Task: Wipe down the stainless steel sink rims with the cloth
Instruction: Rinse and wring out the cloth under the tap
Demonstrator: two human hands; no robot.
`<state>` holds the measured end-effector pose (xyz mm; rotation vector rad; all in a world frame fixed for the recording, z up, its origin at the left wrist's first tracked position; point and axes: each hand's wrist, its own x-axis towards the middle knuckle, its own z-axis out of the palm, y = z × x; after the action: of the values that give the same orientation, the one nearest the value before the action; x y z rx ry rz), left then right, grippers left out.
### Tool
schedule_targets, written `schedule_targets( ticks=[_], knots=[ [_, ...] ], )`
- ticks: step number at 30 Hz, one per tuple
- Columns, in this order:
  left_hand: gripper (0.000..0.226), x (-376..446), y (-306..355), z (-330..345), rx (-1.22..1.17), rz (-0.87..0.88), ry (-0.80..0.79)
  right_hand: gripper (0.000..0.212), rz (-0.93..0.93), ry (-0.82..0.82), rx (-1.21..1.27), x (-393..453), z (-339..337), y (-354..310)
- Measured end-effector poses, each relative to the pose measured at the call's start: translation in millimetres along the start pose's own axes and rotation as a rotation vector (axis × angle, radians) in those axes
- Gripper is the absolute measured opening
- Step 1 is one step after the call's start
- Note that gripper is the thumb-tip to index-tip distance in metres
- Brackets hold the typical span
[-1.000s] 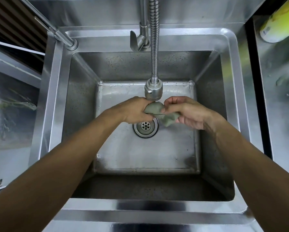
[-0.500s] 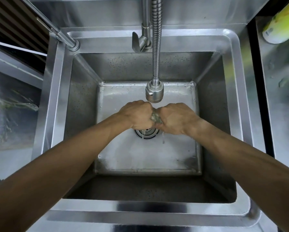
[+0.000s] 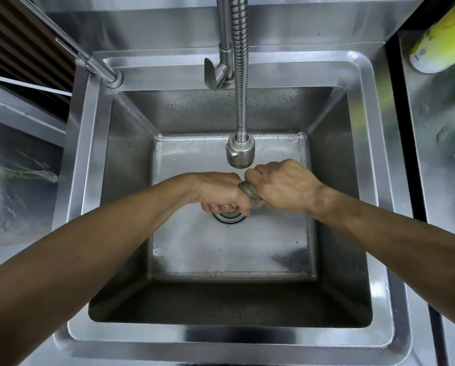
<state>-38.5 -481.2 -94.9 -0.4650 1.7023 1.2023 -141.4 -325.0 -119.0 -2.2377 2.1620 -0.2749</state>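
A grey-green cloth (image 3: 248, 191) is twisted into a tight roll between my two fists, held over the drain (image 3: 229, 217) in the middle of the sink basin. My left hand (image 3: 221, 192) grips one end and my right hand (image 3: 281, 186) grips the other, so only a short stretch of cloth shows. Water drips from it. The stainless steel sink rim (image 3: 226, 339) runs around the basin on all sides, wide at the front and at the right (image 3: 374, 180).
A flexible spring faucet hose ends in a spray head (image 3: 240, 153) just above my hands. A faucet lever (image 3: 216, 73) and a slanted metal bar (image 3: 99, 68) stand at the back rim. A yellow-green container (image 3: 442, 35) lies on the wet right counter.
The cloth went from loosely held and partly hanging to tightly wrung between both fists. My right hand has turned and risen a little, twisting the roll further.
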Motion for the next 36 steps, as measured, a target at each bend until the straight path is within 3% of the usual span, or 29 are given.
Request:
schedule_targets(
  ticks=[2,8,11,14,17,20,23,25,28,36],
  knots=[
    [0.039,1.0,1.0,0.8,0.011,0.013,-0.001,0.026,-0.006,-0.058,-0.016,0.1,1.3,0.6],
    [0.026,5.9,-4.9,-0.6,0.086,0.195,0.220,0.035,0.093,-0.240,-0.120,-1.7,-10.8,9.9],
    [0.014,6.7,-7.3,-3.1,0.150,0.190,0.281,0.034,0.231,-0.356,0.096,-3.4,-19.4,5.3],
    [0.016,13.6,-15.0,1.9,0.444,0.297,0.406,0.026,0.377,-0.537,0.396,1.7,-19.9,9.6],
    [0.014,16.3,-29.0,8.8,0.662,0.479,0.649,0.013,0.596,-0.687,0.733,8.1,-21.1,15.5],
    [0.029,19.9,-42.1,5.0,0.840,0.610,0.844,0.008,0.721,-0.831,1.111,11.0,-15.1,9.4],
    [0.023,24.1,-47.1,6.3,0.930,0.603,0.911,0.024,0.704,-0.760,0.944,15.3,-7.6,1.2],
    [0.016,20.8,-39.6,9.2,0.920,0.475,0.899,0.026,0.577,-0.684,0.567,19.7,-7.1,-2.5],
    [0.027,17.5,-24.8,11.2,0.736,0.205,0.780,0.030,0.336,-0.569,0.118,22.7,-7.4,-8.2],
    [0.042,4.3,-19.6,3.6,-0.014,0.133,0.231,0.021,0.162,-0.345,-0.075,14.3,-1.6,-15.9]
  ],
)
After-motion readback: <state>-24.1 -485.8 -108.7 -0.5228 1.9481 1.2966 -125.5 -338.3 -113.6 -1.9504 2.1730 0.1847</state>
